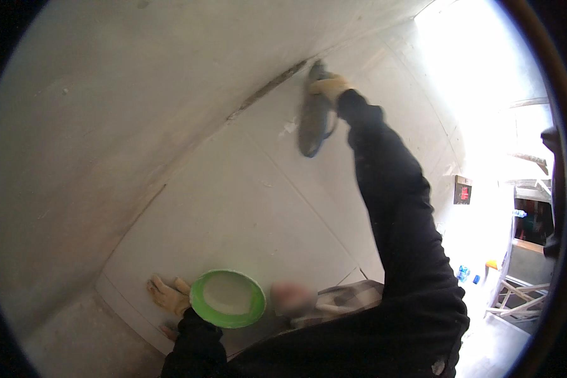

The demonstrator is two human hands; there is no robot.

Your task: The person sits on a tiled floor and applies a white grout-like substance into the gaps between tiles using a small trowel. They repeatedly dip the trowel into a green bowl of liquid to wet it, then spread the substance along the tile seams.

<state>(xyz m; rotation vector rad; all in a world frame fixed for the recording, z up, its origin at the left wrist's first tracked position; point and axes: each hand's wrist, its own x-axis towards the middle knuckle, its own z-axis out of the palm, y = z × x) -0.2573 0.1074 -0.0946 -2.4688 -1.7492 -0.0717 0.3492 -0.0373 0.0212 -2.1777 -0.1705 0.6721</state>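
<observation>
My right hand [331, 86], in a pale glove, reaches far up and is closed on a long dark plastering trowel [312, 123]. The trowel is slightly blurred and lies close to the pale panelled surface, just beside a dark gap [274, 85] along the joint between two surfaces. At the lower left is my gloved left hand [168, 295], its fingers stretched out and apart. A green basin [259, 302] with whitish wet material [227, 295] in it overlaps the edge of that glove. Whether the hand bears the basin cannot be seen.
A person in checked cloth [353, 297], partly blurred, shows below my right arm. Bright light fills the right side. There stand a metal frame [521, 299], blue bottles [463, 274] and a small box on the wall [462, 190].
</observation>
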